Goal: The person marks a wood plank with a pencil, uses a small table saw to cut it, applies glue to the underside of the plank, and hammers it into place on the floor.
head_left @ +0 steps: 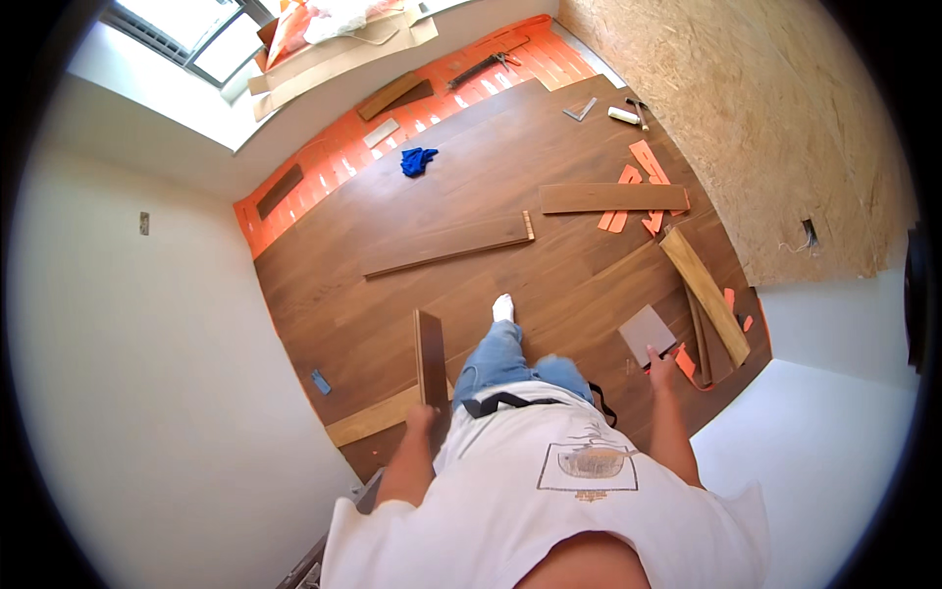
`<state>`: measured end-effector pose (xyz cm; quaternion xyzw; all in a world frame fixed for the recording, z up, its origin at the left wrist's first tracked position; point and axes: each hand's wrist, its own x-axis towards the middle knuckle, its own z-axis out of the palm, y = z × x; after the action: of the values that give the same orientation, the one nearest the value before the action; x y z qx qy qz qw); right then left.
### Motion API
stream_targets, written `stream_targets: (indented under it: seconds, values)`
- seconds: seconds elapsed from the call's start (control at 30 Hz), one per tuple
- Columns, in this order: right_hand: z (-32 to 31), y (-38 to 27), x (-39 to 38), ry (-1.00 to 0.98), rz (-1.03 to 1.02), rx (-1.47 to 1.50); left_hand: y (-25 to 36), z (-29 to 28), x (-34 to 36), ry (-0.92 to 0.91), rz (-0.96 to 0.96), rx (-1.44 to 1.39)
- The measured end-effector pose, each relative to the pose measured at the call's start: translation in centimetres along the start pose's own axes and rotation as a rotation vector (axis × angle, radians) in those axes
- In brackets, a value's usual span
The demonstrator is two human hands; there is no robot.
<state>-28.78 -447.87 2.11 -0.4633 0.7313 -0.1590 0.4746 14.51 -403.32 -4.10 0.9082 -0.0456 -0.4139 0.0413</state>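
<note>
My left hand (423, 419) grips a dark brown plank (428, 353) that stands out upward beside my left leg. In my right hand (659, 365) is a short, squarish board piece (646, 331), pale greyish-brown on the face I see, gripped at its lower edge. To the right of that piece lie a long, lighter yellow-brown plank (706, 294) and darker strips (699, 344). Orange scraps (684, 358) lie just beside my right hand. A light wood board (368, 424) lies on the floor behind the plank in my left hand. My socked foot (503, 306) is on the wood floor.
Planks (446, 245) (579, 197), orange pieces (618, 211), a blue cloth (417, 160), a hammer (643, 116) and a square (579, 110) lie ahead. Orange underlay (535, 49) with a caulking gun (476, 71) runs below the window. Walls (128, 344) flank me; an OSB panel (706, 98) is right.
</note>
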Motion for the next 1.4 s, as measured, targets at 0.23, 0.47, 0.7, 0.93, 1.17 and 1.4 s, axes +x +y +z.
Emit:
stream_targets:
  seconds: [0.23,0.47,0.7,0.93,1.17,1.4]
  values:
    - [1.0,-1.0,4.9,0.074,0.129,-0.081,22.9,-11.3,9.4,0.215,0.19,-0.241]
    - [0.8,-0.7,17.4,0.14,0.474,-0.089,48.4,-20.9,15.5,0.376,0.408,-0.701]
    - [1.0,-22.6,31.1,0.155,0.24,0.143,68.9,-33.5,15.4,0.567,0.617,-1.232]
    - [1.8,-41.0,45.7,0.017,0.118,0.292,85.6,-38.2,16.7,0.122,0.762,-1.756]
    - [7.6,-51.8,56.3,0.14,0.027,0.224,99.3,-31.2,34.3,-0.333,0.463,-1.863]
    - [10.2,-61.7,66.8,0.097,0.089,0.018,119.6,-27.7,43.7,-0.31,0.0,-1.994]
